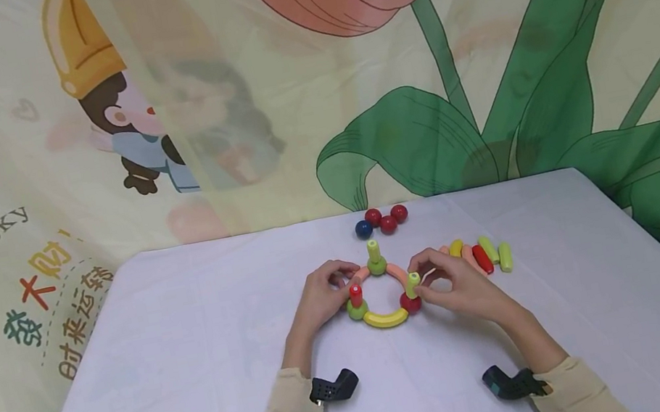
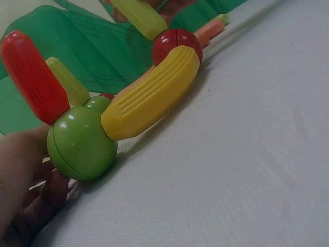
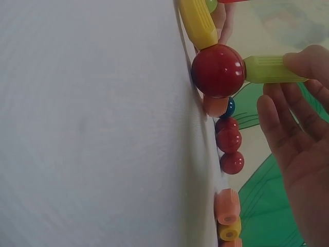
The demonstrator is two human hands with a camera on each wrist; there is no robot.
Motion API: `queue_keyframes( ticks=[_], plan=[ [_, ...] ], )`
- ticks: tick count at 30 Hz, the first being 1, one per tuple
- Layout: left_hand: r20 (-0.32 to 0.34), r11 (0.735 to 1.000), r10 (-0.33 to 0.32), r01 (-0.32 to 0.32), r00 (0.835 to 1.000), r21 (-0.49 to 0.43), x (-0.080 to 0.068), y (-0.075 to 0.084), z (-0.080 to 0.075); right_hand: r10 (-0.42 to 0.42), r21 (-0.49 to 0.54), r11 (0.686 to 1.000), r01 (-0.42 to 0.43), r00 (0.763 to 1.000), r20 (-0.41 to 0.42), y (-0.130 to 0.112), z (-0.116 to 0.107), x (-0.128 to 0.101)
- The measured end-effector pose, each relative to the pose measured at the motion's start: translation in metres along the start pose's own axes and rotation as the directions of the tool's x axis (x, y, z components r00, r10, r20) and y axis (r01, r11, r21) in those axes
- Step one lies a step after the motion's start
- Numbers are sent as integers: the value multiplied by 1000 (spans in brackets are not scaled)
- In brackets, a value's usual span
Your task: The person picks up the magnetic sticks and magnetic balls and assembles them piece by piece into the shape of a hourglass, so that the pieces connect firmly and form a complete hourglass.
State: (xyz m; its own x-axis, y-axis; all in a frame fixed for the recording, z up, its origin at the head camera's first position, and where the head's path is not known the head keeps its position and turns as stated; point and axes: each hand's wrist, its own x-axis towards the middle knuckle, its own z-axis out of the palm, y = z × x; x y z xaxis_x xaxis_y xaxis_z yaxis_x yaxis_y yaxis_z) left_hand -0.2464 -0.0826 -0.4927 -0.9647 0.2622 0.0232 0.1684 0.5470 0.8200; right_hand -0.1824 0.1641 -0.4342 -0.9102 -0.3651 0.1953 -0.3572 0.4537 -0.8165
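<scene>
A ring of curved plastic rods joined by balls (image 1: 382, 296) is seen at the middle of the white table (image 1: 169, 382). The left hand (image 1: 323, 294) is placed at the ring's 9 o'clock, fingers curled against the green ball (image 2: 82, 142) carrying the short red plastic peg (image 2: 32, 77). The yellow-green plastic peg (image 3: 271, 69), standing on the red ball (image 3: 218, 70) at 4 o'clock, is pinched by the right hand (image 1: 456, 284). Four loose balls (image 1: 382, 220) are seen at 12 o'clock, spare straight rods (image 1: 483, 254) at 2 o'clock.
</scene>
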Motion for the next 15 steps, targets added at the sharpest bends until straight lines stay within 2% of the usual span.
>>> queue_keyframes(
  ticks=[2,9,15],
  plan=[
    [-1,1000,2,-2,1000,0,0,0,0,-4,-5,1000,4,1000,3,-4,-1,-1],
    [-1,1000,3,-3,1000,-9,-2,0,-1,5,-2,1000,-5,1000,-2,28,5,2],
    [-1,1000,-4,4,1000,-16,-2,1,-1,13,-17,1000,-13,999,31,34,-2,0]
  ],
)
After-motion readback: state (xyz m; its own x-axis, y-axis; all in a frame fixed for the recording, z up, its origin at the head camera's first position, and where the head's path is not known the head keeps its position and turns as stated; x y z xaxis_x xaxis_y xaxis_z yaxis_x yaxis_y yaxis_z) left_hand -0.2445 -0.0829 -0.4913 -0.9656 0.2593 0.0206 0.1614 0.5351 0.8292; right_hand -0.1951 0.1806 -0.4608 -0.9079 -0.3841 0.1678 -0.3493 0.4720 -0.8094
